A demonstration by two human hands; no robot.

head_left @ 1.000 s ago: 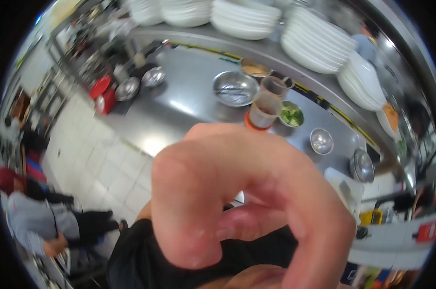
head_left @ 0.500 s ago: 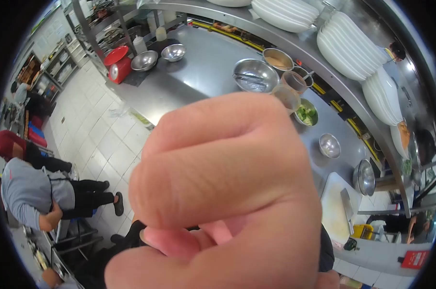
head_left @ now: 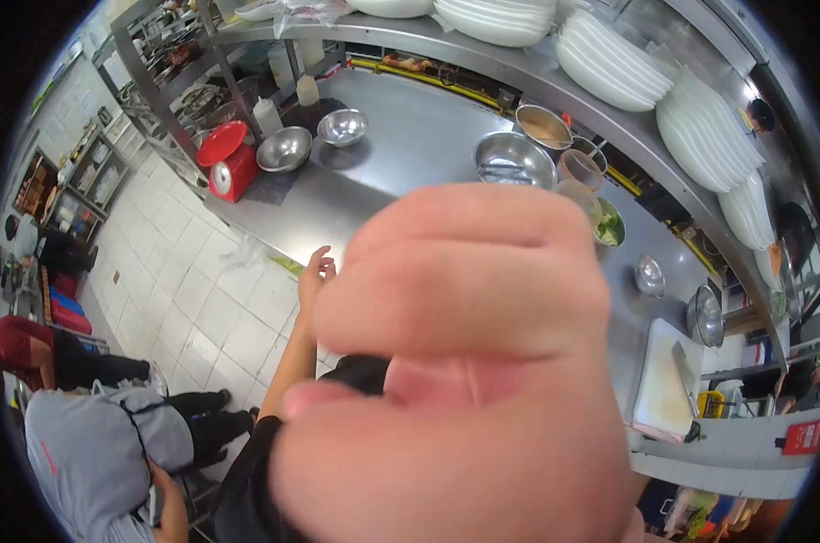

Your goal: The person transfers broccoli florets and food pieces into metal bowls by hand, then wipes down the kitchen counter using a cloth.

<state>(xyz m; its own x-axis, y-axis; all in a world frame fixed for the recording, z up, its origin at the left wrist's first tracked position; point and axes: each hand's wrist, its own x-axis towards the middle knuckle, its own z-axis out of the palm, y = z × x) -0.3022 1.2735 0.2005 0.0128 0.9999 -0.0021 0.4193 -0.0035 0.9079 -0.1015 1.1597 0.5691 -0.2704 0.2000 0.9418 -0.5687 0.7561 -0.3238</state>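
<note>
My right hand (head_left: 482,299) fills the middle of the view, very close to the camera and partly blurred. Its fingers are curled over, with the thumb below; the gap between shows only palm, nothing held. Left of it, my left hand (head_left: 318,270) hangs beside the front edge of the steel worktable (head_left: 401,118), fingers a little bent and apart, holding nothing. Part of that hand is covered by the right one. Beyond the right hand stand a large steel bowl (head_left: 528,156) with something shiny in it and a bowl of green vegetables (head_left: 607,231).
A red scale (head_left: 232,172) and two steel bowls (head_left: 285,149) stand on the left end. To the right, a knife (head_left: 684,376) lies on a white cutting board (head_left: 656,398). Stacked white plates (head_left: 609,63) fill the shelf above. A person in grey (head_left: 93,462) stands at lower left.
My left hand and forearm have come into view at the table's edge. The right hand has shifted right in the view, still curled. The whole scene has shifted as my head turned.
</note>
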